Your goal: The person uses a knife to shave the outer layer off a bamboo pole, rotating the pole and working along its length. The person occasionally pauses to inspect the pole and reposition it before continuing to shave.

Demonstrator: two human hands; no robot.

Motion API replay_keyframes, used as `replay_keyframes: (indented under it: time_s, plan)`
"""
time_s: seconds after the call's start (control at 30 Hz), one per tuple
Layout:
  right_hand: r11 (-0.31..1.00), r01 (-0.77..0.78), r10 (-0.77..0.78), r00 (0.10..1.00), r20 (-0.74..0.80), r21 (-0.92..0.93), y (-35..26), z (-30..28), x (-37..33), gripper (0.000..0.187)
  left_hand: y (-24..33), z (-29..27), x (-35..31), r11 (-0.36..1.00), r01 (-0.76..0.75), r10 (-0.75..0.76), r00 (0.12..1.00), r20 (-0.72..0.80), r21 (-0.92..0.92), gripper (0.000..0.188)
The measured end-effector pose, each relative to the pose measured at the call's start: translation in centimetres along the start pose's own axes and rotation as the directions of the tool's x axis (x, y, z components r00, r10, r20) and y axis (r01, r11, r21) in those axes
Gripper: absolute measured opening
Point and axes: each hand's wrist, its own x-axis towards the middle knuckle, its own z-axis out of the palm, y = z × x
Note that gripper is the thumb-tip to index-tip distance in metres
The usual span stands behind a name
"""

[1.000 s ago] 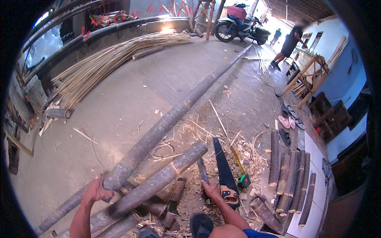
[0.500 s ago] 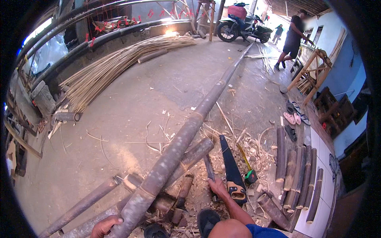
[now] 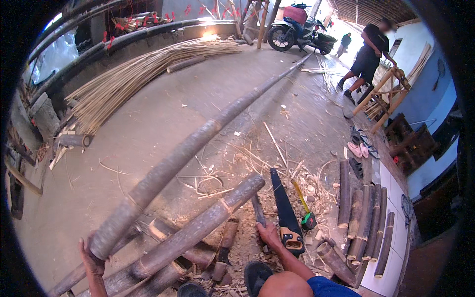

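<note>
A long bamboo pole [image 3: 170, 153] runs from the lower left toward the motorbike, its near end raised. My left hand [image 3: 93, 260] cups that end, fingers wrapped round it. At lower middle, my right hand [image 3: 269, 235] is closed on what looks like a machete [image 3: 258, 210], its dark blade pointing away from me; the hand hides the handle. Just right of it lies a handsaw [image 3: 286, 208] with a black blade, then a green tape measure [image 3: 308, 221] with its yellow strip out. A thick bamboo length [image 3: 198, 230] lies slantwise between my hands over shorter pieces.
Cut bamboo pieces [image 3: 366, 222] lie in a row at right, near sandals [image 3: 357, 150]. Shavings [image 3: 311, 185] cover the floor ahead. Thin strips [image 3: 143, 74] are heaped at far left. A motorbike [image 3: 299, 34] stands at the back; a person [image 3: 368, 52] is beside a wooden stand [image 3: 391, 94].
The pole's near end has swung left and up off the thick bamboo length, my left hand with it. My right hand keeps its place. The person at back right has shifted.
</note>
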Motion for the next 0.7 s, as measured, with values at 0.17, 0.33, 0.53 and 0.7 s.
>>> replay_keyframes:
  time_s: [0.17, 0.33, 0.53, 0.7]
  plan:
    - [0.998, 0.040, -0.043, 0.998, -0.045, -0.056, 1.0, 0.4, 0.5, 0.050, -2.8, -2.5, 9.4, 1.000, 0.013, -0.015, 0.973, -0.230, -0.011, 0.052]
    - [0.992, -0.062, 0.060, 0.998, -0.027, -0.111, 1.3, 0.4, 0.7, 0.051, -2.2, -6.3, 20.9, 0.975, 0.221, -0.215, 0.951, -0.223, -0.002, 0.051]
    - [0.975, -0.125, 0.124, 0.992, -0.018, -0.181, -0.6, -0.3, 0.0, 0.053, 1.1, -8.3, 31.2, 1.000, 0.030, -0.026, 0.967, -0.253, 0.010, 0.055]
    - [0.974, -0.102, 0.099, 0.995, -0.026, -0.203, -1.3, -0.3, -0.1, 0.056, -1.6, -6.1, 33.5, -0.133, 0.125, 0.567, 0.823, -0.028, 0.983, 0.084]
